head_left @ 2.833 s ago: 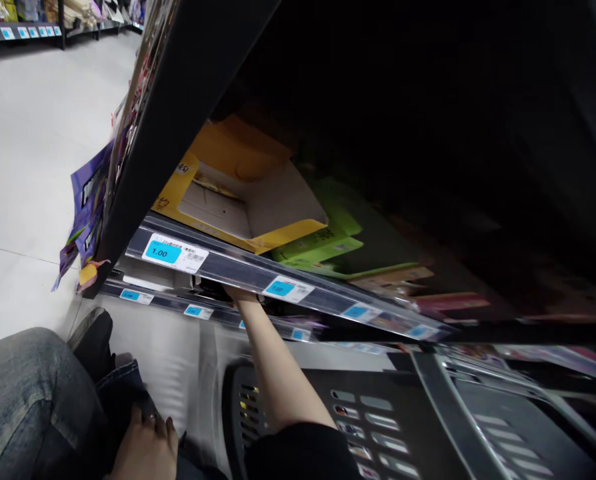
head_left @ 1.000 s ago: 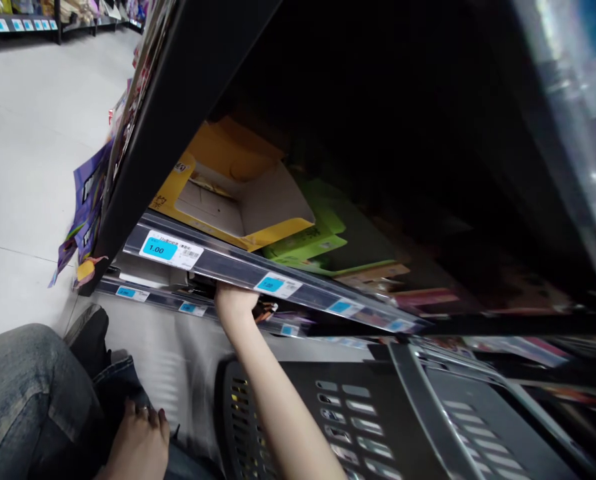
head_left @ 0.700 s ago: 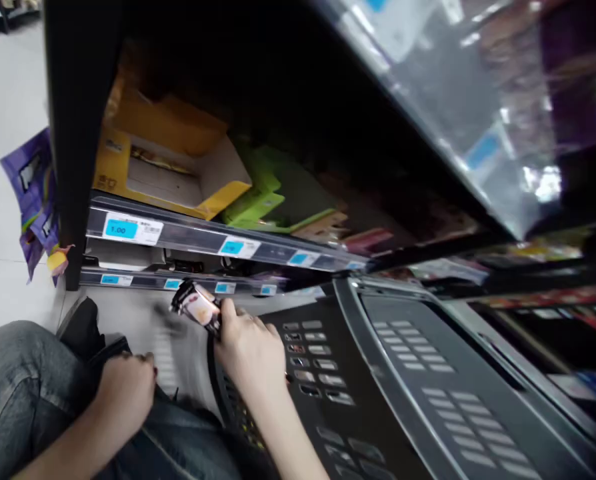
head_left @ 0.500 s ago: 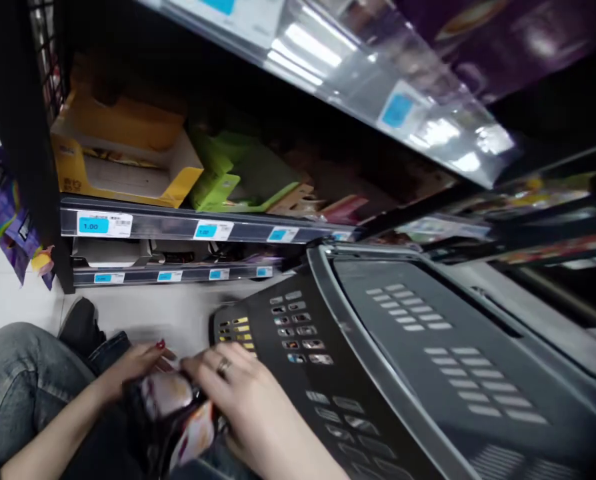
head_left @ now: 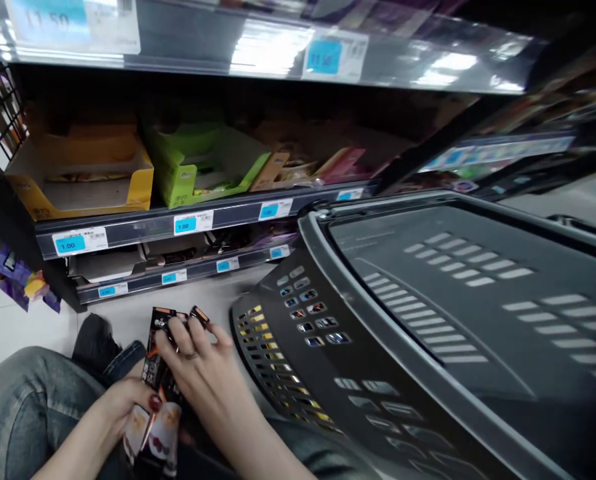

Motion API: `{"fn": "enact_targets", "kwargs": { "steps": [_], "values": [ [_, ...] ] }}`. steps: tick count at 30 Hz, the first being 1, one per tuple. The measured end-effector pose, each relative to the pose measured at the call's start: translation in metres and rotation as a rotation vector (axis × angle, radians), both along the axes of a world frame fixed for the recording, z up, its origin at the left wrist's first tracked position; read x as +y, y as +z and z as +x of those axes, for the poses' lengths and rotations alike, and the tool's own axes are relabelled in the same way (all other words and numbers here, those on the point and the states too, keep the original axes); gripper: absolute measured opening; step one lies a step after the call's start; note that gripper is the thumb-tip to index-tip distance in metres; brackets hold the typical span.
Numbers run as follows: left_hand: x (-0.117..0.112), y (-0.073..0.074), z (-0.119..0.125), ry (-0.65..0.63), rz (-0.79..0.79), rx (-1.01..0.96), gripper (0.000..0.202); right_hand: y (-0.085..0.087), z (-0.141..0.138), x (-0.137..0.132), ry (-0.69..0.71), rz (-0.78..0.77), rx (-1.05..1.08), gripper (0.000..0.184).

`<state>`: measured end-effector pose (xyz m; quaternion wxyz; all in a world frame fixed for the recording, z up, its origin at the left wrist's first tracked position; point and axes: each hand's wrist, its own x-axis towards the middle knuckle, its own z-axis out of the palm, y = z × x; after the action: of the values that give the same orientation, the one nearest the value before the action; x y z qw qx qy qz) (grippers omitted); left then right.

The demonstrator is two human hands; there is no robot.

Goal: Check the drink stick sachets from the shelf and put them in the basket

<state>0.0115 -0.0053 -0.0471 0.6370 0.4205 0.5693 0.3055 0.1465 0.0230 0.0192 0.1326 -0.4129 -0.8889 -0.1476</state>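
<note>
Several black snack packets (head_left: 154, 433) with food pictures and orange stripes are bunched together above my lap. My left hand (head_left: 128, 400) is closed around their lower part, its thumb with a red nail across the front. My right hand (head_left: 201, 350), with a ring on one finger, curls over the upper packets, fingers bent around their tops. Parts of the packets are hidden behind both hands, so I cannot tell how they are stacked.
A large dark grey shopping basket (head_left: 323, 233) with a slotted lid stands at my right. Ahead, a shelf (head_left: 238, 201) holds a yellow display box (head_left: 141, 183) and a green display box (head_left: 183, 180). Purple packets (head_left: 8, 263) hang at the left.
The packets have been tilted more upright, and my right hand has shifted left over their upper ends. My left thumb now lies across them. The view has turned and levelled.
</note>
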Motion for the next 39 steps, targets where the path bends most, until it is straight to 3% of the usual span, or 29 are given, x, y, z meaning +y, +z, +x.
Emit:
{"fn": "enact_targets", "kwargs": {
  "steps": [3,6,10,12,17,22,25,30,32,37,39],
  "values": [
    [0.005,0.004,0.005,0.059,-0.156,-0.336,0.041,-0.004,0.015,0.008,-0.250,-0.111,0.099,0.039],
    [0.009,0.011,0.005,0.152,-0.245,-0.526,0.040,-0.006,0.030,0.019,-0.446,-0.430,0.447,0.030],
    [0.011,0.022,0.007,0.245,-0.268,-0.609,0.041,-0.011,0.036,0.028,-0.299,-1.125,1.109,0.016],
    [0.011,0.025,0.008,0.282,-0.223,-0.576,0.044,-0.017,0.030,0.028,-0.242,-1.328,1.316,0.019],
    [0.012,0.025,0.010,0.353,-0.103,-0.410,0.038,-0.027,0.016,0.023,-0.264,-1.307,1.632,0.027],
    [0.011,0.026,0.006,0.380,-0.180,-0.552,0.031,-0.016,0.023,0.028,-0.151,-1.302,2.073,0.027],
    [0.011,0.025,0.006,0.372,-0.210,-0.612,0.034,-0.009,0.031,0.032,-0.068,-1.419,2.242,0.028],
    [0.009,0.023,0.008,0.384,-0.195,-0.582,0.033,-0.012,0.040,0.031,0.147,-1.797,2.172,0.043],
    [0.008,0.023,0.009,0.393,-0.198,-0.577,0.034,-0.012,0.041,0.029,0.202,-1.839,2.143,0.051],
    [0.006,0.031,0.011,0.411,-0.235,-0.570,0.033,-0.005,0.038,0.020,0.403,-1.874,2.064,0.031],
    [0.005,0.034,0.011,0.422,-0.253,-0.547,0.033,-0.002,0.035,0.018,0.430,-1.822,2.054,0.029]
  ]
}}
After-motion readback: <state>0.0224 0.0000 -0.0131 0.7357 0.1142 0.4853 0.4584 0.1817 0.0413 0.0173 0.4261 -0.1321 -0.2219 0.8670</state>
